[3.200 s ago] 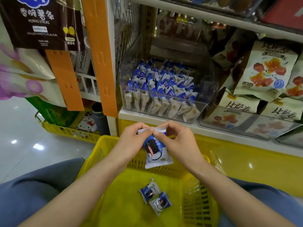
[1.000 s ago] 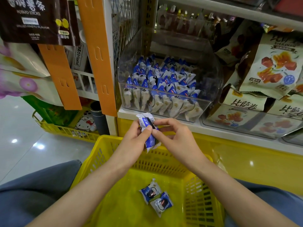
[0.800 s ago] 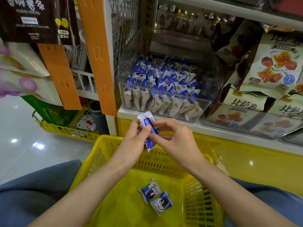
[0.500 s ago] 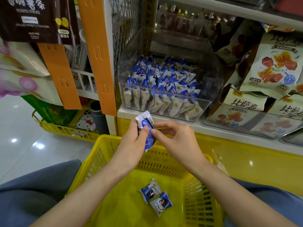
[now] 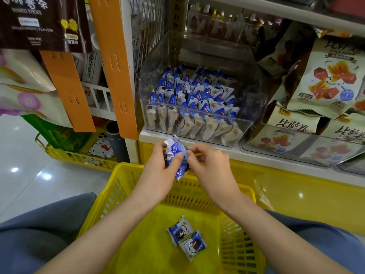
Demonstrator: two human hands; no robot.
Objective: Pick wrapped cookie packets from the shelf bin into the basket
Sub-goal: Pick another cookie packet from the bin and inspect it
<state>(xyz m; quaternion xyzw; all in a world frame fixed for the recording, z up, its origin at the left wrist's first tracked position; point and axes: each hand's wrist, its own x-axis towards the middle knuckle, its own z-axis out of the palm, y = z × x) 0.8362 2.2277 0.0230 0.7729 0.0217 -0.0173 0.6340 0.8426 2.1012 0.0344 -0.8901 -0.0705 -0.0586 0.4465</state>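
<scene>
A blue and white wrapped cookie packet (image 5: pixel 176 155) is held upright above the far rim of the yellow basket (image 5: pixel 126 186). My left hand (image 5: pixel 160 171) grips its left side with the thumb across the front. My right hand (image 5: pixel 209 165) pinches its right edge. Two more cookie packets (image 5: pixel 186 237) lie on the basket floor. The clear shelf bin (image 5: pixel 250 107) behind my hands holds several rows of the same packets (image 5: pixel 193 99).
Bags of pizza-roll snacks (image 5: pixel 325 80) fill the shelf to the right, some in a clear tray (image 5: pixel 296 149). An orange shelf post (image 5: pixel 113 64) and hanging snack bags stand to the left. A second yellow basket (image 5: pixel 73 155) sits on the floor at left.
The packet has been turned in my hands from flat and front-facing to edge-on. It stays at about the same height above the basket. My right hand has come back onto its edge.
</scene>
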